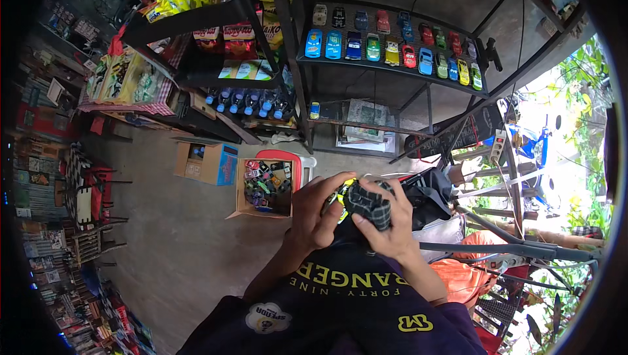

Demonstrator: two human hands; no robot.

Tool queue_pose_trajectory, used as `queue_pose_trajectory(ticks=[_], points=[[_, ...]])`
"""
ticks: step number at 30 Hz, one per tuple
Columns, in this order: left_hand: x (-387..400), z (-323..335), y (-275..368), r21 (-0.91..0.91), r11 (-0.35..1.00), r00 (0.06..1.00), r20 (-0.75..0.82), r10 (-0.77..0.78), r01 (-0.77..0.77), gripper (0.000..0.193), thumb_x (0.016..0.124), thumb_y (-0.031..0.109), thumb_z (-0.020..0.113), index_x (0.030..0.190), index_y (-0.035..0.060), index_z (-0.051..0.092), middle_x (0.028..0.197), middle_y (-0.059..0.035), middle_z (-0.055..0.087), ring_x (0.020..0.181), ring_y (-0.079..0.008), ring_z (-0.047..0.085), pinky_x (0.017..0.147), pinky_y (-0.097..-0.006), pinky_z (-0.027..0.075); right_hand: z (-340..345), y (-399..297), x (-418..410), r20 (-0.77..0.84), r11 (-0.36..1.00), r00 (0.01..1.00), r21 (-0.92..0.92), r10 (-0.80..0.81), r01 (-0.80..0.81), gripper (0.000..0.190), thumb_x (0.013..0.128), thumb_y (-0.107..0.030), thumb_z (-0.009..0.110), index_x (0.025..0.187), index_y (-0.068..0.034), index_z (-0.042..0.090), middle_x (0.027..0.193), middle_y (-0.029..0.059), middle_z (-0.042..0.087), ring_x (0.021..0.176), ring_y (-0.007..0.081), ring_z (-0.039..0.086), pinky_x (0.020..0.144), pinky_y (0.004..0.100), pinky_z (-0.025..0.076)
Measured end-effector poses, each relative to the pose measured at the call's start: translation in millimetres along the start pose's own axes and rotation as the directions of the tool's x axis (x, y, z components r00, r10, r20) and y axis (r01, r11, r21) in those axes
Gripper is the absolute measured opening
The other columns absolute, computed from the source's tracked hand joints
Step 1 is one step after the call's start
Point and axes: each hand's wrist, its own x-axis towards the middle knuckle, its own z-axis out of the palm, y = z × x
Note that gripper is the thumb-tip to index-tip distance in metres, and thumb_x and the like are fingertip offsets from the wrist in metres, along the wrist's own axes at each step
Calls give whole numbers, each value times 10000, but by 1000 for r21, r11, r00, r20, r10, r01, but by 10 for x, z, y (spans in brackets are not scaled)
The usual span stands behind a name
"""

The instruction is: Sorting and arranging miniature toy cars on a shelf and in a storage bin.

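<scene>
My left hand (311,213) grips a small yellow-and-dark toy car (342,205) in front of my chest, fingertips around its side. A dark checkered cloth (370,203) is bunched in my right hand (395,220) and pressed against the car. Cloth and fingers hide much of the car. Just left of my hands stands an open cardboard box (239,190) with several toy cars (265,181) piled inside. Ahead, a black mesh shelf (360,64) carries rows of toy cars (373,47) in many colours.
Under the box is a red-and-white stool (306,166). Another cardboard box (201,164) sits on the concrete floor (191,247). Snack packs (239,38) and capped bottles (250,102) fill a rack ahead left. A black bag (431,193) and metal bar (490,248) are at right.
</scene>
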Motion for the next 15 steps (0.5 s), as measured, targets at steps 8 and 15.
queue_pose_trajectory(ticks=[8,15], points=[[-45,-3,-150,94,987,991,32,131,-134,732,877,569,348,1114,-91,555,761,-183,587,606,-294,534,564,-362,413,-125,-55,170,130,998,990,-39,-48,53,511,655,-110,736,1147,-82,604,927,151,517,798,310,590,692,349,482],[-55,87,-174,-271,955,990,-39,-134,118,971,834,748,152,1121,-89,552,812,-135,627,736,-183,604,638,-289,456,-71,-187,134,178,982,980,-144,-92,119,602,583,-148,748,1164,-130,593,962,148,508,784,314,596,654,364,506]])
